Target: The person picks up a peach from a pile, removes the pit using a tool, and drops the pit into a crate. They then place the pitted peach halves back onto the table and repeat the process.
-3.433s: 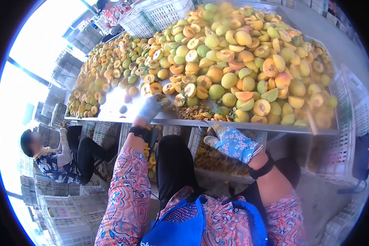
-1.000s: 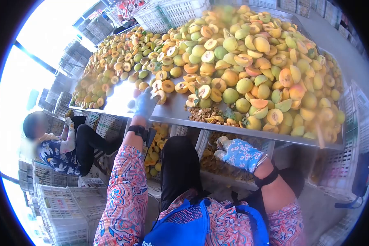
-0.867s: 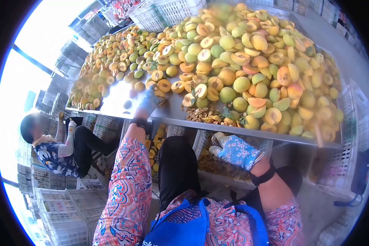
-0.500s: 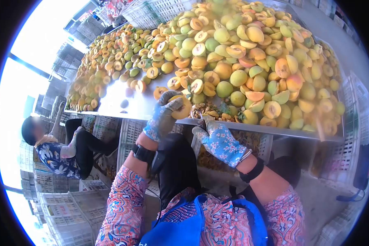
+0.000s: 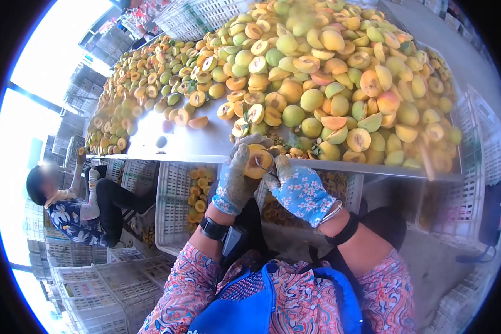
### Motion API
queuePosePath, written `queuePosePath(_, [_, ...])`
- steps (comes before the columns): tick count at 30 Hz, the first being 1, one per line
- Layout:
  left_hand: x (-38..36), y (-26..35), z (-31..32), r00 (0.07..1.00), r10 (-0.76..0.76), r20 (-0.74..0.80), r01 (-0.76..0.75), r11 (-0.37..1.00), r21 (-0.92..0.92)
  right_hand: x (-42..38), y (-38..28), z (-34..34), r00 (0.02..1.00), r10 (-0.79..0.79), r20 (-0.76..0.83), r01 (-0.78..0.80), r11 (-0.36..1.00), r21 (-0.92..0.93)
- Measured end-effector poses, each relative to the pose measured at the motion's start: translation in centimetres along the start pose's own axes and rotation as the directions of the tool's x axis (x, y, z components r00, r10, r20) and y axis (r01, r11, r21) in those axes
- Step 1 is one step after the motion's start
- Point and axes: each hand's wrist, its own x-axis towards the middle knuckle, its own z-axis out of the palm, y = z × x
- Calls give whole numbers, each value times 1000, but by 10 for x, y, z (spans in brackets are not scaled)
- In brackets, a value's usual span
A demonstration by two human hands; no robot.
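My left hand [image 5: 237,177], in a blue patterned glove with a dirty palm, holds a halved yellow fruit [image 5: 258,161], cut face up, at the table's front edge. My right hand [image 5: 299,188], gloved in blue with white flowers, is closed beside the fruit. A thin metal tool shows at its fingertips against the cut face; most of it is hidden. Just beyond my hands, small brown and yellow scraps [image 5: 286,146] lie along the edge. A large heap of whole and halved fruits [image 5: 328,72] covers much of the metal table [image 5: 175,141].
Below the table, a white crate [image 5: 172,209] holds halved fruits, and another container behind my right hand holds brown pieces. A seated person [image 5: 78,214] is at the left. Stacked crates [image 5: 103,292] stand at the lower left, and a white crate [image 5: 473,161] is at the right.
My left hand has moved right and down with the fruit, bringing it to my right hand and the tool. The view has shifted slightly, and fruits in the crate below now show.
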Motion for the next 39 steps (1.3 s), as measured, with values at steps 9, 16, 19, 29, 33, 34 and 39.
queuePosePath(9, [6,-1,1,985,-85,-149,121,961,247,-1,-6,-3,970,124,210,-133,991,33])
queuePosePath(16, [13,11,7,995,-98,-15,97,932,348,-2,-6,-8,915,208,345,-377,746,549])
queuePosePath(19, [7,8,22,993,-73,90,55,981,188,-1,-9,-14,863,240,444,-504,477,720])
queuePosePath(29, [4,-15,21,986,167,10,-162,939,302,-5,-24,-33,738,188,648,-674,157,722])
queuePosePath(33, [2,-21,26,980,198,-7,-185,928,323,-10,-14,-29,723,92,684,-685,-33,728])
queuePosePath(34, [1,-18,30,987,161,-6,-153,952,264,-9,-13,-31,697,36,716,-709,-117,696])
queuePosePath(39, [1,-19,29,990,100,97,-108,991,79,-13,-6,-38,639,-163,752,-755,-316,574])
